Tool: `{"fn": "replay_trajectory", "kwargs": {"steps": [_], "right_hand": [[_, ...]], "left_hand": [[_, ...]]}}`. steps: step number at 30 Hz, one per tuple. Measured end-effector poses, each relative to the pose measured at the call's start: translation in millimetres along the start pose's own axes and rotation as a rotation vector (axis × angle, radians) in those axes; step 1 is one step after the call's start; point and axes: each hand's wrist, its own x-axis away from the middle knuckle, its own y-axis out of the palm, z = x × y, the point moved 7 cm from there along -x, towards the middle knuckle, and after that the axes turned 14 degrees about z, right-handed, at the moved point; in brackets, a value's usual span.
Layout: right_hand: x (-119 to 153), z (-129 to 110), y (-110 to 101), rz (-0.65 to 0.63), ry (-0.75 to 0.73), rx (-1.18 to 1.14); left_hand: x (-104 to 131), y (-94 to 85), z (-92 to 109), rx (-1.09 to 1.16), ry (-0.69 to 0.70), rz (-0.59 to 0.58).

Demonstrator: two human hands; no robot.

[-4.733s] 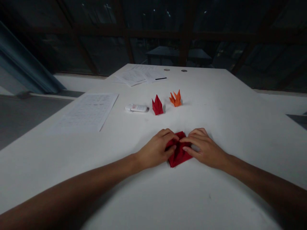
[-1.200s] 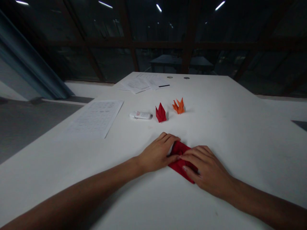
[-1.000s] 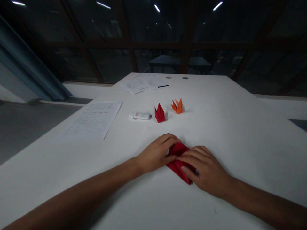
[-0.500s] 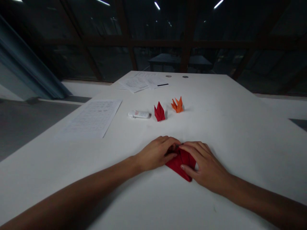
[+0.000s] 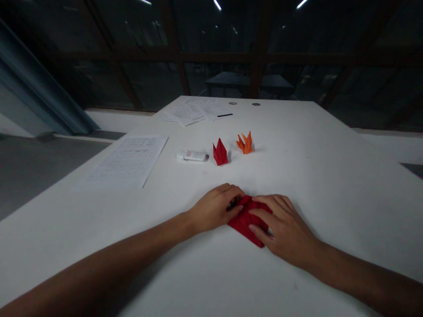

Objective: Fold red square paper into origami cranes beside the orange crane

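A folded piece of red origami paper (image 5: 246, 222) lies on the table in front of me, one corner pointing towards me. My left hand (image 5: 220, 207) pinches its left side, with the thumb on top and the other fingers curled at the far edge. My right hand (image 5: 280, 224) grips the right side, its thumb and slightly parted fingers resting on the paper. Part of the paper's outline is hidden under both hands. Beyond them stand a small red origami figure (image 5: 220, 152) and an orange one (image 5: 245, 143), both with pointed tips.
To the left of the red figure lies a white, capped stick-like object (image 5: 192, 156) with printing. A written sheet (image 5: 128, 160) rests at the left of the white table (image 5: 330, 185). More papers (image 5: 191, 112) and a black pen (image 5: 225, 115) lie at the far end, near two round discs.
My right index finger has drawn back from the paper's far edge and away from the left hand, showing more red there. My left fingers have shifted slightly left.
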Motion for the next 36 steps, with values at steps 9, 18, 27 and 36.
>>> {"fn": "replay_trajectory", "kwargs": {"steps": [9, 18, 27, 36], "right_hand": [[2, 2, 4, -0.016, 0.004, -0.078], [1, -1, 5, -0.058, -0.038, -0.059], [0, -7, 0, -0.104, -0.071, -0.065], [5, 15, 1, -0.001, 0.158, -0.151]], "left_hand": [[1, -0.2, -2, 0.0, -0.044, 0.011], [1, 1.4, -2, 0.002, -0.007, -0.004], [1, 0.6, 11, 0.075, 0.17, -0.053], [2, -0.1, 13, 0.072, 0.191, -0.097]]}}
